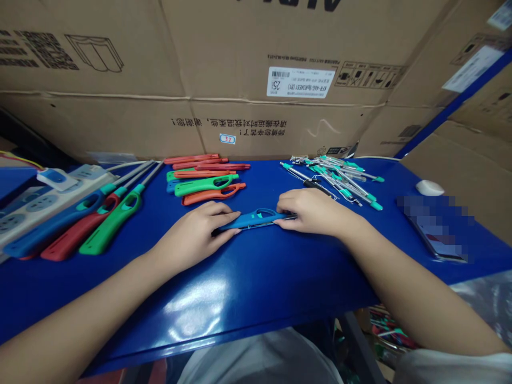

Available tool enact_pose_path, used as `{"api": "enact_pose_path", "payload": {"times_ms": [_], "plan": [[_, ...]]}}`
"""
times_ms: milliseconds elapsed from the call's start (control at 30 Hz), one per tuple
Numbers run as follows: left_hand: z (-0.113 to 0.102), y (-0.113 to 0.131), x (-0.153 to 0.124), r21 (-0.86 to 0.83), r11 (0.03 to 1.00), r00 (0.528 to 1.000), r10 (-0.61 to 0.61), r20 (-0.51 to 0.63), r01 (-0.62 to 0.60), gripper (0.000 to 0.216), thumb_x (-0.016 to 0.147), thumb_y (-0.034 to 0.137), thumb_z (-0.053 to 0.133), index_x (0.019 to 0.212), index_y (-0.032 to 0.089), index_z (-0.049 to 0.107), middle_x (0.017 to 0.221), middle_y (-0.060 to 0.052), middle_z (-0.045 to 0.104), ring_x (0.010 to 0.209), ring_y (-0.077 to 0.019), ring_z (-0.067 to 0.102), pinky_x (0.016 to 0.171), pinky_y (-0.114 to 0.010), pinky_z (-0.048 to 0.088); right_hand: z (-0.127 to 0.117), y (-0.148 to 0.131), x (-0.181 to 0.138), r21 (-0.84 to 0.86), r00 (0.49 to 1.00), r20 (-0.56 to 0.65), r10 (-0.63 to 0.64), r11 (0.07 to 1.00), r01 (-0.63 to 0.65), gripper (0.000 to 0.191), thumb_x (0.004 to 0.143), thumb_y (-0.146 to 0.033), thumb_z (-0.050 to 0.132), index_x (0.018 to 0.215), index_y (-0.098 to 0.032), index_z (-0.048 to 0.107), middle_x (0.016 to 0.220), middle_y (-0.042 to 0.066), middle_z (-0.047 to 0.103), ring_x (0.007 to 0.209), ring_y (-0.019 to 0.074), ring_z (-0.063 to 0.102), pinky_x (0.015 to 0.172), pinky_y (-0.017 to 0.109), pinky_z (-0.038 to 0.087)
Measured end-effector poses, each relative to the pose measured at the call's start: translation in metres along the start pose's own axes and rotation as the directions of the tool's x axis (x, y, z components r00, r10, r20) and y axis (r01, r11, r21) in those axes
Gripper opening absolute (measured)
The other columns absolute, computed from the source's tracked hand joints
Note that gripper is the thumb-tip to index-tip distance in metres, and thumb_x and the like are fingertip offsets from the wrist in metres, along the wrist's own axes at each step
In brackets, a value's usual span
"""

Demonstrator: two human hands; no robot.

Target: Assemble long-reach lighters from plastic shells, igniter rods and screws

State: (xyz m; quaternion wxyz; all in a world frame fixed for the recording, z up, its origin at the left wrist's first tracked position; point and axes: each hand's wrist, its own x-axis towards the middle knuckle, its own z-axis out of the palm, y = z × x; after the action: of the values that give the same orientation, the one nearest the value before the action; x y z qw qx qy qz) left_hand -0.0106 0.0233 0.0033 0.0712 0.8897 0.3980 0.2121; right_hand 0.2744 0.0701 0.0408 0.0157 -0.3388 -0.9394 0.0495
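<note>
Between my two hands lies a blue lighter handle (pixel 252 219), with a trigger loop on its far side and a thin wire or tube along its near edge. My left hand (pixel 204 229) pinches its left end between thumb and fingers. At its right end, the closed fingers of my right hand (pixel 306 212) grip the handle's tip and a thin dark piece. Just beyond the left hand are several red, orange and green lighter handles (pixel 206 184). Past the right hand lies a pile of metal lighter tubes (pixel 340 178) with teal ends and white wires.
Lighters with metal necks, among them a green one (pixel 110 224), lie at the left beside a white power strip (pixel 56 194). A phone (pixel 434 229) and a white object (pixel 430 188) are at the right. Cardboard (pixel 224 80) walls the back of the blue table (pixel 248 282).
</note>
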Motion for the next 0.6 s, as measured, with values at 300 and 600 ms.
{"api": "enact_pose_path", "payload": {"times_ms": [300,600], "plan": [[-0.0006,0.0027,-0.0021,0.017,1.000,1.000,-0.010,-0.002,0.010,0.043,0.102,0.040,0.053,0.127,0.012,0.071,0.114,-0.014,0.069,0.105,-0.0280,0.067,0.094,-0.044,0.057,0.0006,-0.0015,0.0001,-0.014,1.000,-0.005,0.003,1.000,-0.003,0.020,0.097,-0.034,0.062,0.092,-0.016,0.070,0.093,0.007,0.070,0.079,0.0186,0.061,0.063,0.028,0.032],[-0.0039,0.0007,-0.0007,-0.095,0.992,0.993,-0.090,-0.078,0.083,0.044,0.099,0.040,0.058,0.128,0.010,0.070,0.112,-0.013,0.068,0.101,-0.0253,0.068,0.097,-0.043,0.057,0.0030,0.0028,-0.0021,0.042,0.985,-0.173,0.011,0.999,-0.004,0.026,0.096,-0.041,0.064,0.093,-0.015,0.069,0.090,0.004,0.067,0.073,0.0151,0.057,0.061,0.027,0.032]]}}
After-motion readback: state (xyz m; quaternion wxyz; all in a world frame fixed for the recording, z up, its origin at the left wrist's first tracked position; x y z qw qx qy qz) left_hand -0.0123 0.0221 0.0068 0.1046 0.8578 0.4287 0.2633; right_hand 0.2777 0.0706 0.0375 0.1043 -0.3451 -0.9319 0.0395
